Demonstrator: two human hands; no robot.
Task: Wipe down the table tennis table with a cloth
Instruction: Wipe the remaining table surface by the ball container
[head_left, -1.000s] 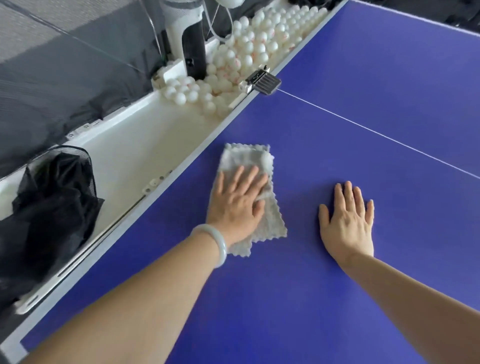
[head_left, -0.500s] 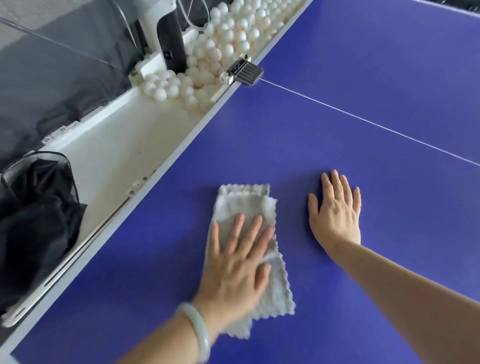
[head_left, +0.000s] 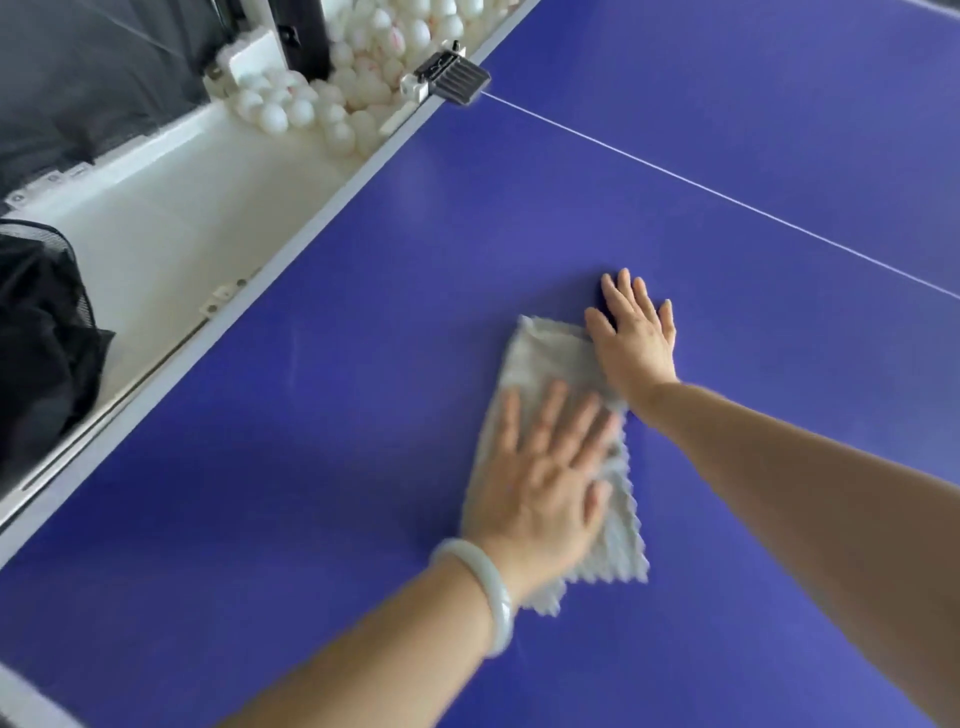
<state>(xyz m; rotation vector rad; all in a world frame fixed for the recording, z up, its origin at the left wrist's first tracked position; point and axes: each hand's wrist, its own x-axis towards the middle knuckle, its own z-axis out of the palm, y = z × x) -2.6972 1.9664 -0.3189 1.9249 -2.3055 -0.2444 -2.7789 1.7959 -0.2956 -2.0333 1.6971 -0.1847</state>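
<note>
Two open hands are lying flat on the blue worktop (head_left: 363, 467); the left hand (head_left: 540, 478) is pressing the grey cloth (head_left: 543, 356), now slid inward against the right hand (head_left: 636, 338), widening the wiped area.

Soft, even light fills the room, and the blue table (head_left: 363, 415) shows only a faint pale sheen near its left edge. A small dark shadow sits beside the right hand (head_left: 636, 338) at the thumb. The left hand (head_left: 540, 478) and cloth (head_left: 545, 353) are blurred, and the wide lens bends the table's rim toward the corners.
</note>
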